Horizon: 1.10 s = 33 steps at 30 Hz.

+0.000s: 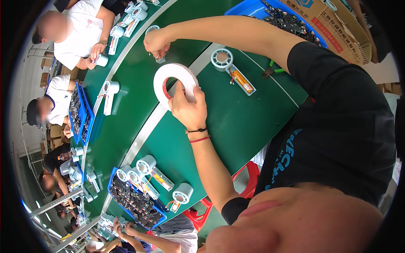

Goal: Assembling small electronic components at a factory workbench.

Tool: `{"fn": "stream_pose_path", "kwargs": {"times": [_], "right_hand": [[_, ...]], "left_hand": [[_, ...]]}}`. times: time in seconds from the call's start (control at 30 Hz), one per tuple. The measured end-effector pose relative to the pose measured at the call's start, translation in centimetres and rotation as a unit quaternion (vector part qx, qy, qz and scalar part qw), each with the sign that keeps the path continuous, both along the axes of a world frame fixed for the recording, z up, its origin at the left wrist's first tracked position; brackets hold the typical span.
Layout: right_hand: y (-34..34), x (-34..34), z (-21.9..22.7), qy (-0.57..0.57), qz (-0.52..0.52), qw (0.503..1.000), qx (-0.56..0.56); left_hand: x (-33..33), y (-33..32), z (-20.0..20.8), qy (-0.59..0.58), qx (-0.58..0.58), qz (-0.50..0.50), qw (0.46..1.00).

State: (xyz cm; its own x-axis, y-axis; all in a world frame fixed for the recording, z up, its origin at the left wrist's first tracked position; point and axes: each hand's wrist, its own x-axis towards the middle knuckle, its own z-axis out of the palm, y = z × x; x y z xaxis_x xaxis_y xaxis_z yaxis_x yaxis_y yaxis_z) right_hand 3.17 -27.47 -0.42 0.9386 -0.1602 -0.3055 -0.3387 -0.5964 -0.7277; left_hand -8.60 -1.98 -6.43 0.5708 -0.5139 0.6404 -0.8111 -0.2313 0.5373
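Note:
My left hand (189, 105) is closed round a wide roll of white tape (161, 82) with a red inner core, the thumb and fingers gripping its near side. Above and beyond the roll, my right hand (157, 43) has its fingers pinched together over a small handheld fan. The fan's round head (152, 28) shows behind the hand and its handle end (160, 60) pokes out below. What the fingertips pinch is too small to make out. To the right of the roll lies another open fan (222, 59), its handle showing an orange battery (240, 80) and wires.
A blue tray (113, 179) of black parts, with several fans on and beside it, stands at the lower left. Another blue bin (242, 9) and a cardboard box (337, 29) are at the upper right. Green-handled pliers (270, 71) lie nearby. Co-workers (84, 33) sit across the green table (202, 143).

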Motion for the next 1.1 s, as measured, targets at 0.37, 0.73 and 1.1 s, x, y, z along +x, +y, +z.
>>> {"fn": "stream_pose_path", "kwargs": {"times": [0.37, 0.73, 1.1], "right_hand": [[2.9, 1.3, -0.3, -0.088, 0.100, 0.962, -0.240], [5.8, 0.8, 2.8, -0.075, 0.114, 0.932, -0.335], [5.4, 5.5, 0.6, -0.152, 0.176, 0.887, -0.398]], "left_hand": [[-0.2, -0.2, 0.4, 0.007, 0.003, -0.007, 1.000], [-0.1, 0.0, 0.2, 0.013, 0.003, -0.011, 1.000], [-1.2, -0.1, 0.9, 0.026, 0.024, -0.001, 0.999]]}}
